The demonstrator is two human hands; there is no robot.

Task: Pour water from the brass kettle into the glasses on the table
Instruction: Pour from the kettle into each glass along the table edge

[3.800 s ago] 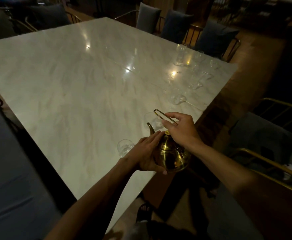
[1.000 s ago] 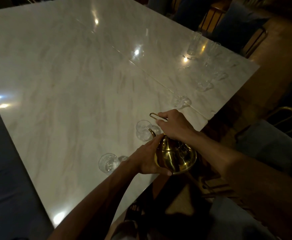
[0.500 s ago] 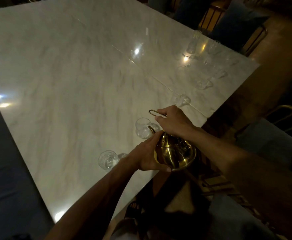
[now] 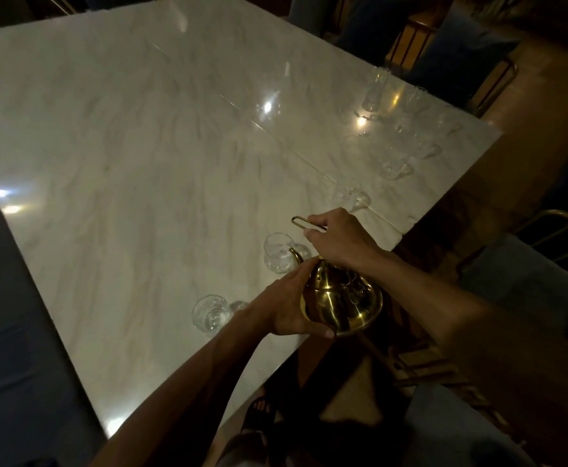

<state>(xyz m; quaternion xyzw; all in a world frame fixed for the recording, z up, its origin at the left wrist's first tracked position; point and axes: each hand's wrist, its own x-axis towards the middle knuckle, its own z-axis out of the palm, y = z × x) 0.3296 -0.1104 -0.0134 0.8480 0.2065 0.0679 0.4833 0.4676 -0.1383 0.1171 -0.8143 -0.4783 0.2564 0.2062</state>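
Dim dining room, big pale marble table (image 4: 141, 163) w/ dark chairs round the far side. Your brass kettle (image 4: 341, 303) is held in the air at the near table edge, tipped fwd, spout (image 4: 296, 256) right at the rim of the second glass (image 4: 277, 252). Your right hand (image 4: 338, 241) is closed round the wire handle (image 4: 301, 222) on top; your left hand (image 4: 286, 308) is cupped flat against the kettle's side & underside, steadying the tilt. No stream visible, so can't tell if water is running.

Progress, as a guess: the nearest glass (image 4: 210, 313), just left of your left wrist, looks to have some water in it, so prob done. The second is the one in hand; its fill level is too hard to read. Further along the right edge a row of more glasses (image 4: 393, 168) sits well apart from the kettle, seemingly not yet poured, though glare hides the contents. So early in the job: one, maybe two, of many.
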